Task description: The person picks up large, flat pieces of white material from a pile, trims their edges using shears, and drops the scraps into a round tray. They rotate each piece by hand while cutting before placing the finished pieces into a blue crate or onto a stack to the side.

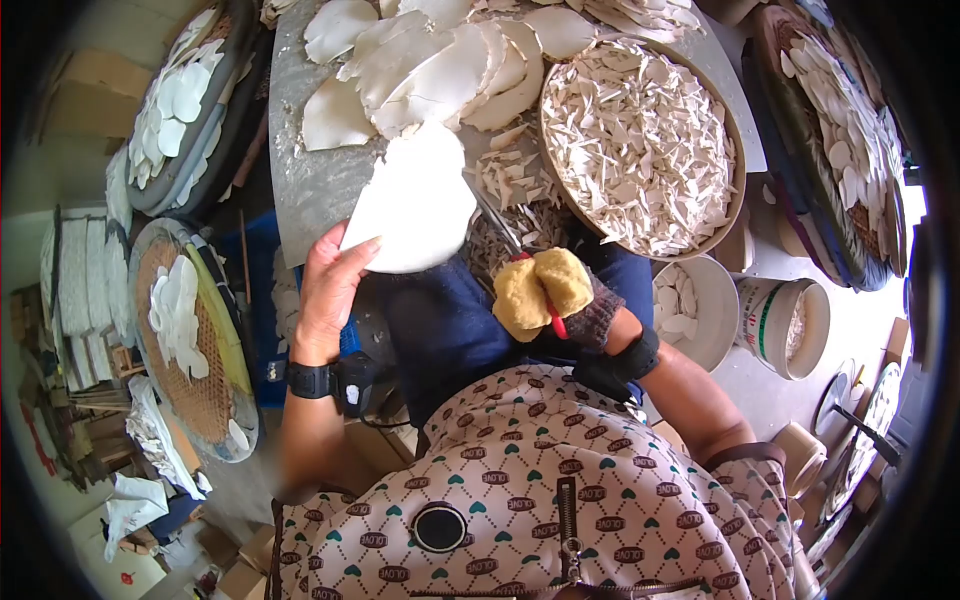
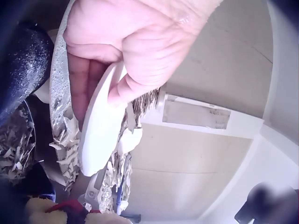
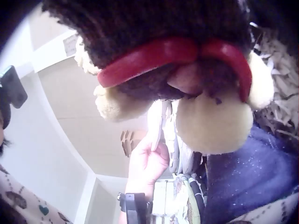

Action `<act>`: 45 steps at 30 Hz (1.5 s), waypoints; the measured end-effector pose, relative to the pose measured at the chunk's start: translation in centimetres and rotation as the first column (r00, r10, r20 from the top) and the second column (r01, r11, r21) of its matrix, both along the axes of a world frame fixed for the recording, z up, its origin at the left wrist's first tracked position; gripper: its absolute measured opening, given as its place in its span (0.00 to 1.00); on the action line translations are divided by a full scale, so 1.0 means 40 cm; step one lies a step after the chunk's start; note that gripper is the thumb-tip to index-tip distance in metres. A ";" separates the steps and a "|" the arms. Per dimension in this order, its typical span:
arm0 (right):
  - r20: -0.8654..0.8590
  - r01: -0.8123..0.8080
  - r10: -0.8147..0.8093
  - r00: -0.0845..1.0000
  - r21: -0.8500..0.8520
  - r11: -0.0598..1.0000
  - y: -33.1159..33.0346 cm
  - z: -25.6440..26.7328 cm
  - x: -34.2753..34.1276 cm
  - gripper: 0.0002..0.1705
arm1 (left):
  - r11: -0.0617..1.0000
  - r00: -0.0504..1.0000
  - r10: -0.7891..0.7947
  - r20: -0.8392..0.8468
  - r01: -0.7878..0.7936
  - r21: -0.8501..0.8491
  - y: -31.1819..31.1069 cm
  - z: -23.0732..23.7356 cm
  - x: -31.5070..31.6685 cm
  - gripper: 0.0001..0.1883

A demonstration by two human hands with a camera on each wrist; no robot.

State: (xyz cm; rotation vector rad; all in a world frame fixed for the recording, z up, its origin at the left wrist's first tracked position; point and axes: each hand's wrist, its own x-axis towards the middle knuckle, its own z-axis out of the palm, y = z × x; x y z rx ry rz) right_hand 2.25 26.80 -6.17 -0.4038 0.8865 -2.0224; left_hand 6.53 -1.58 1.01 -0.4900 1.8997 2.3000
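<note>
In the head view my left hand pinches the lower left edge of a thin white slice, rounded along its bottom, between thumb and fingers. The left wrist view catches the same slice nearly edge-on. My right hand, in a dark knitted glove, grips scissors whose handles are padded with yellow sponge. Their blades point up and left, near the slice's right edge. Red handle loops wrap the gloved fingers in the right wrist view.
Overlapping white slices cover the back of the grey metal table. A round tray heaped with cut strips stands at right, white buckets below it. Racks of drying slices flank both sides. Loose scraps lie beyond the scissors.
</note>
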 end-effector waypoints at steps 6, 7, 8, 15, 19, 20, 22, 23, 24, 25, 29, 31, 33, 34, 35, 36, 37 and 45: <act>-0.122 -0.080 0.082 0.989 0.025 0.997 0.034 -0.030 0.021 0.25 | 0.770 0.861 -0.148 -0.486 -0.208 -0.603 -0.044 0.011 -0.035 0.11; -0.193 -0.086 0.092 0.977 0.036 0.996 0.036 -0.031 0.024 0.28 | 0.685 0.832 -0.203 -0.516 -0.256 -0.682 -0.050 0.013 -0.039 0.11; -0.160 -0.106 0.103 0.982 -0.011 0.994 0.032 -0.030 0.025 0.28 | 0.662 0.829 -0.206 -0.520 -0.274 -0.698 -0.052 0.017 -0.041 0.11; 0.072 -0.141 0.159 0.985 -0.211 0.967 0.025 -0.048 0.026 0.25 | 0.549 0.807 -0.265 -0.527 -0.323 -0.771 -0.049 0.035 -0.044 0.12; -0.232 -0.096 0.088 0.969 -0.022 0.995 0.028 -0.026 0.027 0.21 | 0.528 0.773 -0.314 -0.552 -0.341 -0.778 -0.045 0.037 -0.047 0.12; -0.193 -0.076 0.069 0.979 -0.031 0.997 0.030 -0.023 0.031 0.20 | 0.519 0.794 -0.285 -0.537 -0.343 -0.783 -0.045 0.036 -0.044 0.12; 0.089 -0.028 0.042 0.995 -0.149 0.988 0.030 -0.022 0.048 0.18 | 0.501 0.829 -0.228 -0.510 -0.349 -0.792 -0.046 0.036 -0.036 0.12; 0.324 0.023 0.060 0.944 -0.247 0.969 0.028 -0.029 0.053 0.17 | 0.614 0.853 -0.135 -0.504 -0.328 -0.718 -0.042 0.031 -0.031 0.12; 0.242 0.044 0.004 0.970 -0.193 0.980 0.027 -0.050 0.047 0.17 | 0.713 0.873 -0.044 -0.485 -0.312 -0.627 -0.034 0.017 -0.023 0.12; 0.156 0.071 -0.049 0.987 -0.140 0.988 0.027 -0.084 0.039 0.18 | 0.799 0.892 0.041 -0.451 -0.300 -0.521 -0.029 0.000 -0.012 0.13; 0.285 0.043 0.005 0.959 -0.164 0.986 0.012 -0.158 0.010 0.14 | 0.962 0.947 0.267 -0.177 -0.274 -0.015 0.017 0.001 0.012 0.19; 0.249 0.096 -0.092 0.964 -0.003 0.995 0.004 -0.185 0.015 0.10 | 0.963 0.957 0.268 -0.108 -0.262 0.067 0.039 -0.004 0.021 0.20; -0.247 0.133 -0.092 0.965 0.155 0.979 -0.011 -0.143 0.013 0.16 | 0.966 0.966 0.246 -0.076 -0.238 0.099 0.061 -0.009 0.029 0.21; -0.425 0.204 -0.110 0.898 0.182 0.962 -0.022 -0.138 0.015 0.18 | 0.971 0.971 0.227 -0.077 -0.220 0.090 0.070 -0.012 0.033 0.21; -0.581 0.289 -0.126 0.804 0.196 0.937 -0.034 -0.130 0.017 0.20 | 0.976 0.975 0.211 -0.077 -0.205 0.080 0.079 -0.015 0.039 0.22; -0.651 0.291 -0.099 0.753 0.195 0.937 -0.033 -0.108 0.009 0.21 | 0.976 0.976 0.207 -0.068 -0.201 0.084 0.091 -0.009 0.042 0.23; -0.648 0.261 -0.042 0.760 0.246 0.933 -0.035 -0.113 0.005 0.22 | 0.979 0.979 0.195 -0.063 -0.191 0.073 0.096 -0.011 0.044 0.23; -0.653 0.286 -0.012 0.758 0.315 0.905 -0.047 -0.138 0.003 0.21 | 0.977 0.977 0.187 -0.107 -0.196 -0.083 0.114 -0.037 0.056 0.21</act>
